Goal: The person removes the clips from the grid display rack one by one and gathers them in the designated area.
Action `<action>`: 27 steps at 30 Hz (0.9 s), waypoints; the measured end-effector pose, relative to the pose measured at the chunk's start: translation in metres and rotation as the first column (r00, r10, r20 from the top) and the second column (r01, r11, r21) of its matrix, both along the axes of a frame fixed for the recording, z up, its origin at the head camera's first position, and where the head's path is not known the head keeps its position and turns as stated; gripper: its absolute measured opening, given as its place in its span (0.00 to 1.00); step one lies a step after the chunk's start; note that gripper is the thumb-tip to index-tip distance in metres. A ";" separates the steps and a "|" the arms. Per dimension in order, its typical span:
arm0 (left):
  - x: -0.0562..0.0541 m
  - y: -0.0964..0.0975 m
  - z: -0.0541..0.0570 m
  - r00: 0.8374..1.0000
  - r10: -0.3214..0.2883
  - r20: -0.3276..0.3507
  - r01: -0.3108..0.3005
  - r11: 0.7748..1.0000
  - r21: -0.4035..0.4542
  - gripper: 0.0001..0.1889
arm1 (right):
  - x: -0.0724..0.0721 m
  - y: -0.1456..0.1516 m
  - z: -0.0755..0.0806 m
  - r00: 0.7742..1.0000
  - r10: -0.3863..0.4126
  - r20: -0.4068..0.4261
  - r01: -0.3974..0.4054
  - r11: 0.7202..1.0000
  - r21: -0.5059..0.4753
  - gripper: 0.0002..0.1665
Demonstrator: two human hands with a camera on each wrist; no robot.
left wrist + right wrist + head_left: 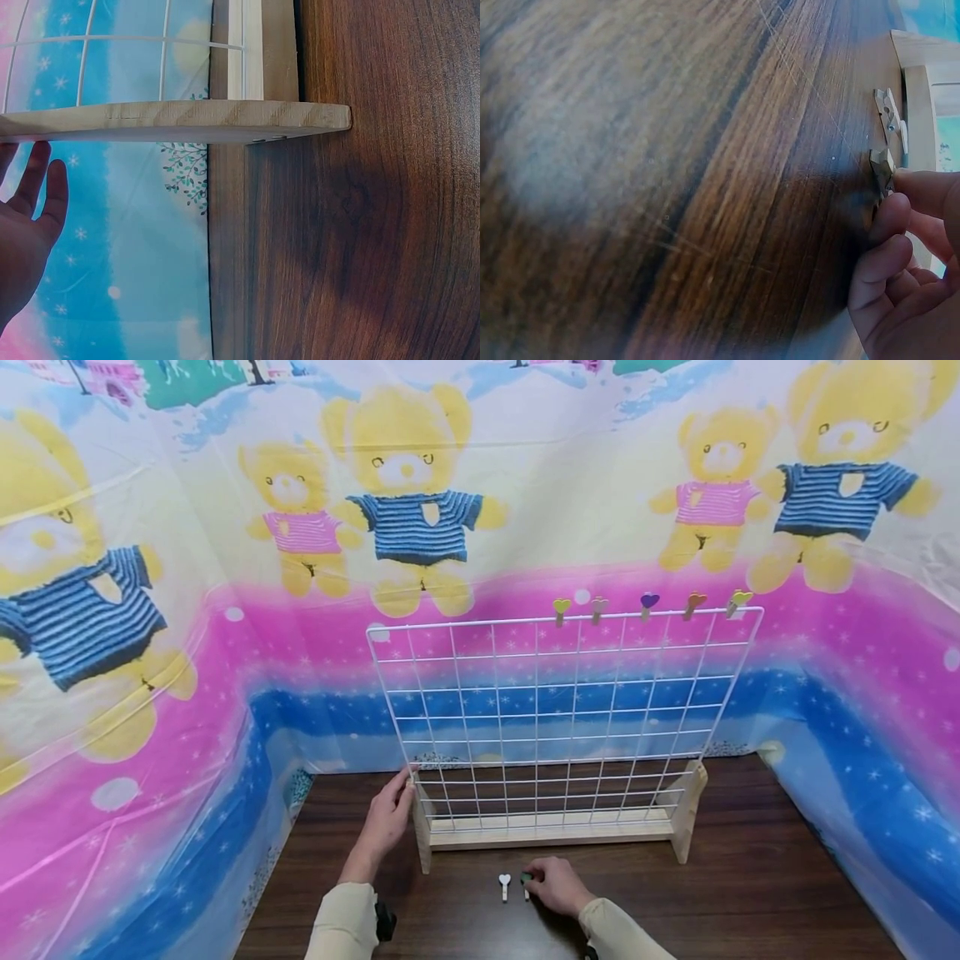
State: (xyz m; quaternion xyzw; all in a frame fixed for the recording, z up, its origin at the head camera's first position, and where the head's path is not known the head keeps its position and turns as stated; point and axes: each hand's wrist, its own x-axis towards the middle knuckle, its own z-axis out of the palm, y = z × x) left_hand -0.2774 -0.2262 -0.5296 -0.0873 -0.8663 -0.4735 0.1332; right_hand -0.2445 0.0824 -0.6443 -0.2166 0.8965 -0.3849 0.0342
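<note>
A white wire grid rack stands in a wooden base on the table. My left hand rests against the base's left upright; in the left wrist view its fingertips touch the wooden side panel, fingers fairly straight. On the table in front of the rack, my right hand pinches a small clothespin with a green top between thumb and finger. Just left of it lies a clothespin with a white heart. Both clothespins show in the right wrist view.
Several heart clothespins, among them a purple one and an orange one, sit along the right part of the rack's top wire. A bear-print cloth hangs behind and at both sides of the dark wooden table.
</note>
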 end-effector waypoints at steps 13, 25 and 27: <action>-0.001 0.001 0.002 1.000 -0.005 0.001 0.005 1.000 0.010 0.20 | -0.002 0.007 0.008 1.000 0.009 0.012 -0.009 1.000 0.007 0.08; 0.001 0.000 0.003 1.000 -0.003 0.011 0.003 1.000 0.014 0.20 | -0.006 0.031 0.062 0.996 0.070 -0.057 -0.066 0.995 0.077 0.08; 0.001 0.000 0.003 1.000 -0.003 0.014 0.003 1.000 0.013 0.20 | -0.005 0.034 0.073 0.993 0.087 -0.083 -0.081 0.994 0.080 0.07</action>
